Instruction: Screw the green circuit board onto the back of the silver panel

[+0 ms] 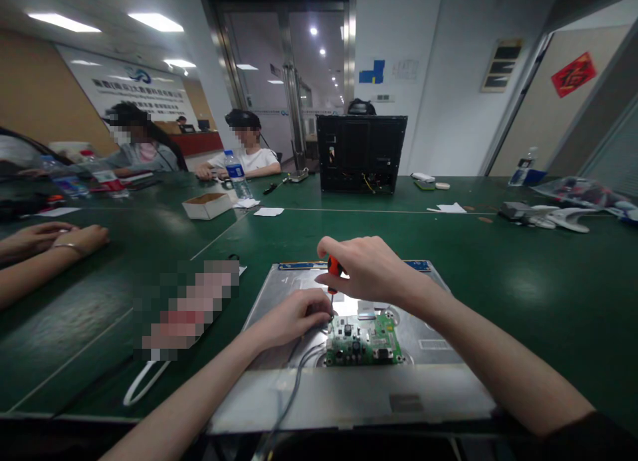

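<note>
My right hand grips a screwdriver with an orange and black handle, holding it upright. Its shaft points down at the upper left corner of a green circuit board. Close to the screwdriver's tip is my left hand, its fingers pinched together at the board's edge; what they hold, if anything, is hidden. Under the board lies the silvery metal back of a display panel, with a narrow blue circuit strip along its far edge. Dark cables run from the board's left side toward me.
A blurred-out pouch with a white strap lies left of the panel. Beyond are a small open box, a water bottle and a black monitor housing. Another person's hands rest at the left. A plastic bag sits right.
</note>
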`<state>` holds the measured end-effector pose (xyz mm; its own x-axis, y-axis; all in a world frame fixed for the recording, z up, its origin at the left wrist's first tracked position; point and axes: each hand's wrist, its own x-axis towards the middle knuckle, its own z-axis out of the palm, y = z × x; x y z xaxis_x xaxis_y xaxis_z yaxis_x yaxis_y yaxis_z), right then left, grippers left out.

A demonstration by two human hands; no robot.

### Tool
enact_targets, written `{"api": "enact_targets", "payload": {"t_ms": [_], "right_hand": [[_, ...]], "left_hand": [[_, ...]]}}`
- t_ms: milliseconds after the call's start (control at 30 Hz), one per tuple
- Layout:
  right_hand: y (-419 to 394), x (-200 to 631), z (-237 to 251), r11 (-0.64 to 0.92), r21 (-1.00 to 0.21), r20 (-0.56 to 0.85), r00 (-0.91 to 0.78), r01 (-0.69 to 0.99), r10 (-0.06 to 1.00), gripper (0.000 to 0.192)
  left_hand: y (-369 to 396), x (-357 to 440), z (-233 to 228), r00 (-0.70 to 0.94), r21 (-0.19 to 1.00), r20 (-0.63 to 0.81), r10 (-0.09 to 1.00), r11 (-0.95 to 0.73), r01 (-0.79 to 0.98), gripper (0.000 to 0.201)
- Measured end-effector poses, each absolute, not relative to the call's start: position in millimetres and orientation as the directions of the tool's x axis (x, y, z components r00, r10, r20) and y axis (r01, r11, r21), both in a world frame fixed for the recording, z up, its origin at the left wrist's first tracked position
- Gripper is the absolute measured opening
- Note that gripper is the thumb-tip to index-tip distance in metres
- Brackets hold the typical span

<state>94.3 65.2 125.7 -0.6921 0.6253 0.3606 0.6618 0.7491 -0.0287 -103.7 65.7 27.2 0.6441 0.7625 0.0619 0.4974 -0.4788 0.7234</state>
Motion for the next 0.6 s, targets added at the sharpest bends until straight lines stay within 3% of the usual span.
{"api": "enact_targets", "payload": {"t_ms": [600], "right_hand": [[59.1,95.7,131.3,0.760,-0.075,0.336,-0.701,0.646,0.629,0.023]], "left_hand": [[62.8,-103.8,28.9,0.629,0.710,0.065,0.775,-0.478,0.517,0.007]]}}
